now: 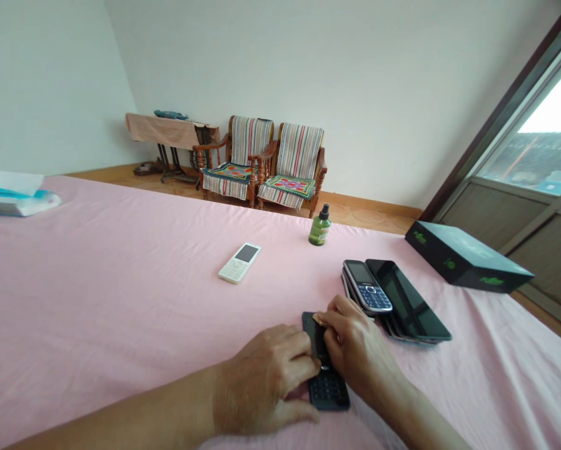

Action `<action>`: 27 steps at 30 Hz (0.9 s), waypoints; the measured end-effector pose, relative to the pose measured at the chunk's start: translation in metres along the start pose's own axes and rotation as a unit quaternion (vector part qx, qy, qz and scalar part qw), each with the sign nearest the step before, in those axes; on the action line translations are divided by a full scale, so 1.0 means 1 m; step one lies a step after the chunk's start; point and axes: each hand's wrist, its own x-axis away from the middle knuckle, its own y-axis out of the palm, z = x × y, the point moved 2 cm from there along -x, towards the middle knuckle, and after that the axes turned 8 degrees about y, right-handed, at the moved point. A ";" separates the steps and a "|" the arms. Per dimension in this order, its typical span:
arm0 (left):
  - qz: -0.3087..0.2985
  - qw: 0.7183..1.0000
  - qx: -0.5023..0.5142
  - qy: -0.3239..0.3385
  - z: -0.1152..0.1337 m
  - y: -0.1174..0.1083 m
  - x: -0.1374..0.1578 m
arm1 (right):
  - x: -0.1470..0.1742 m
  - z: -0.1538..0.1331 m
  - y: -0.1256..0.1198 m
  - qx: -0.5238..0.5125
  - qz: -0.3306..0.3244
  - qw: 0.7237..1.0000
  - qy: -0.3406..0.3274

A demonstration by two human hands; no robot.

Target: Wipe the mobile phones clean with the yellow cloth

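A dark keypad phone (pixel 329 390) lies on the pink cloth in front of me, its keys toward me. My left hand (pixel 268 381) steadies it from the left, fingers bent against its edge and thumb near the lower corner. My right hand (pixel 358 340) is closed above the upper screen. Between its fingertips a small beige scrap (pixel 318 320) shows, pressed to the phone near its top; its material is unclear. Just beyond the right hand, a blue-keyed phone (pixel 371 290) rests on a stack, beside a pile of black smartphones (pixel 404 300).
A white keypad phone (pixel 240 262) lies further off on the pink cloth (pixel 134 281). Behind it stands a green spray bottle (pixel 319 226). A black box (pixel 463 259) sits at the right edge, a tissue pack (pixel 17 201) at far left. Two wooden chairs (pixel 292 165) stand beyond.
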 end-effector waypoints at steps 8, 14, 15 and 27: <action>-0.002 1.000 -0.002 -0.016 0.000 0.000 -0.001 | 0.001 -0.007 0.004 -0.049 -0.023 0.997 -0.055; -0.004 1.000 0.001 -0.009 0.000 -0.001 0.000 | 0.002 0.001 0.002 -0.010 0.006 1.000 -0.006; -0.004 1.000 0.003 -0.007 0.000 -0.001 0.000 | 0.003 0.002 0.002 -0.005 0.009 1.000 0.000; -0.005 1.000 0.006 -0.009 0.000 -0.002 0.000 | 0.005 0.001 0.003 0.024 0.009 1.000 0.003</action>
